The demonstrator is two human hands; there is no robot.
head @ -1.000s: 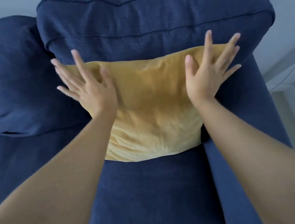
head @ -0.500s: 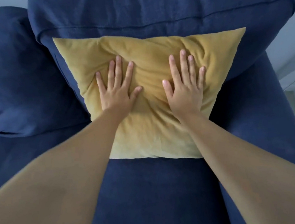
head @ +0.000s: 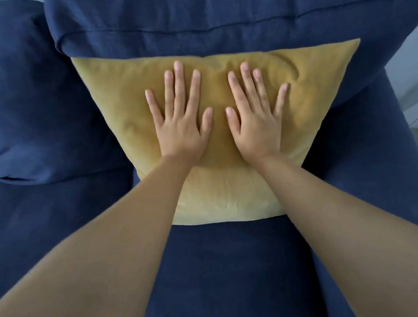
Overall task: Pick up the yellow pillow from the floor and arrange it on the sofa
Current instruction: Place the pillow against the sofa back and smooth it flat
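Both bare forearms run out of the picture at the bottom edge, elbows unseen. The left hand [head: 182, 125] and right hand [head: 257, 120] lie palm-down, so the palms and the patch of soft yellow fabric pillow [head: 307, 95] beneath them are hidden. The dark blue upholstered sofa [head: 229, 273] is cut off at the top, left and bottom edges. The pale strip at the right edge is too blurred to identify.

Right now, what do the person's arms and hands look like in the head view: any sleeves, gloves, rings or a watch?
Both forearms are bare as far as the frame shows, with no sleeve edge in view. The left hand and right hand wear no gloves. No rings, watch or bracelet show on the fingers or wrists. The fingernails look short and unpainted. No marks or tattoos are visible.
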